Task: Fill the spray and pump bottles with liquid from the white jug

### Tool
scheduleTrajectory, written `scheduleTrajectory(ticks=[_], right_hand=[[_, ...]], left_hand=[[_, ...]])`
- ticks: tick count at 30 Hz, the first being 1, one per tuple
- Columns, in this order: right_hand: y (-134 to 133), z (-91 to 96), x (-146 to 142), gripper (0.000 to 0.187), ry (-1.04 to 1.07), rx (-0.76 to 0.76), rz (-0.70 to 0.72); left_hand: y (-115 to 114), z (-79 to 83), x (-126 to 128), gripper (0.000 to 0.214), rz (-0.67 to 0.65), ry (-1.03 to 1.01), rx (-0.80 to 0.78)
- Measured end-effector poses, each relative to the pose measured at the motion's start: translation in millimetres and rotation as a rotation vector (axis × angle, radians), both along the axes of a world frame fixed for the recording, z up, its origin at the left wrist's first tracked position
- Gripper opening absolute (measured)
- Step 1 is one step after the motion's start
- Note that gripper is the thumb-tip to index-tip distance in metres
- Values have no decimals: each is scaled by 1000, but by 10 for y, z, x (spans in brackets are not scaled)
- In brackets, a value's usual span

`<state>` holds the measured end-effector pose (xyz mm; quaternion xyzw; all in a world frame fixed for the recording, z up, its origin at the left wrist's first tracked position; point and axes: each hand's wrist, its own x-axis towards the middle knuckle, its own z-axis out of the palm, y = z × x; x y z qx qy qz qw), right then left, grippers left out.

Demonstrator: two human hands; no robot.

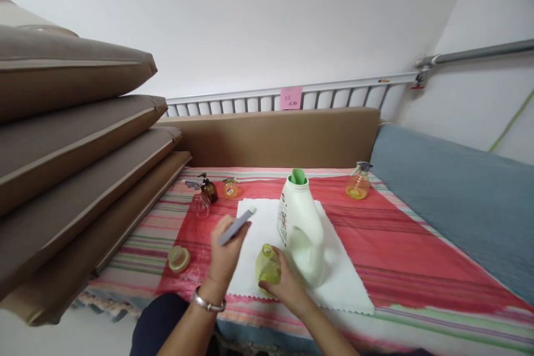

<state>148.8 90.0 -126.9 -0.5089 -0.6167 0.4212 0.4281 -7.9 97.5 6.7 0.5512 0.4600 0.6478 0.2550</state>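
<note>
My left hand (225,253) is raised over the left edge of the white cloth (346,283), its fingers closed around a grey spray head (237,226). In my right hand (287,283) is a small yellow see-through bottle (265,267), upright with its neck uncovered. Some liquid shows low inside it. Just right of the bottle stands a large pale-green jug (306,228) with a handle and a green spout in its uncapped mouth. A round pale cap (178,258) lies on the red cover, left of my left hand.
Behind my left hand stand a pink spray bottle (200,203), a dark brown pump bottle (209,189) and a small orange bottle (230,187). Another spray bottle (357,182) with yellow liquid is at the back right. Stacked brown cushions (83,133) rise on the left.
</note>
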Motion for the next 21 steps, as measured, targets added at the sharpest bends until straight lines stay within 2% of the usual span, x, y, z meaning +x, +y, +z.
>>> scheduleTrajectory(ticks=[3,6,8,12,14,17,19,21], right_hand=[[5,-26,-4,78,4,-2,-7],[6,-53,-9,79,7,1,-12],[5,-67,-12,79,14,14,-14],[8,-81,-16,78,25,41,-45],[16,-79,-20,77,32,55,-59],[27,-67,-32,64,35,84,-66],[31,-61,-42,63,24,94,-75],[30,-60,-53,72,7,86,-83]], left_hand=[[29,-381,211,20,-136,-123,-258],[65,-700,335,29,-103,-282,-527],[79,-813,360,32,-103,-309,-598],[75,-842,369,32,-183,-302,-573],[50,-825,377,35,-279,-270,-505],[1,-827,383,44,-416,-227,-416],[-14,-851,372,46,-411,-241,-399],[3,-887,348,45,-337,-280,-392]])
